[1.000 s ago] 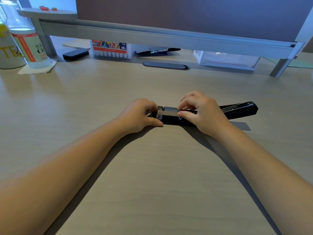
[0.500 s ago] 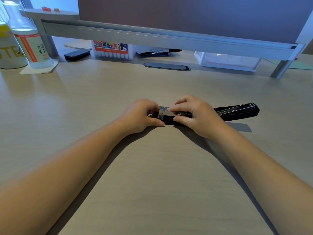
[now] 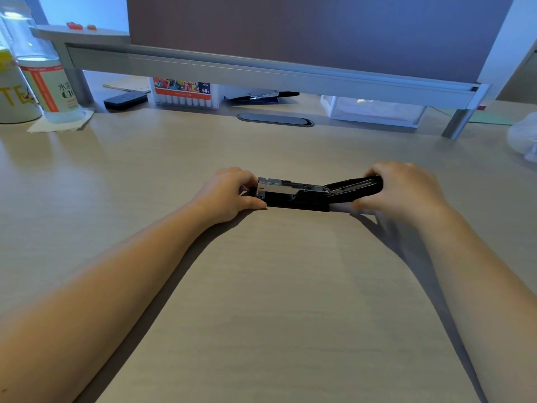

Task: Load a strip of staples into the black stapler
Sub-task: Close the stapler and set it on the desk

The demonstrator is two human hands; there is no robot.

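Note:
The black stapler lies across the middle of the wooden desk, its silver metal magazine exposed on top. Its black top cover is folded back to the right and raised slightly off the desk. My left hand pinches the stapler's left end, thumb at the front. My right hand is blurred and wraps around the far end of the open cover. I cannot tell whether a staple strip lies in the magazine.
A raised monitor shelf runs along the back. Under it sit a marker box, a black remote and a clear plastic box. Two bottles stand back left; a white bag lies far right.
My right hand left the magazine, moved right and took hold of the cover's far end, which now sits lifted. My left hand stayed on the stapler's left end.

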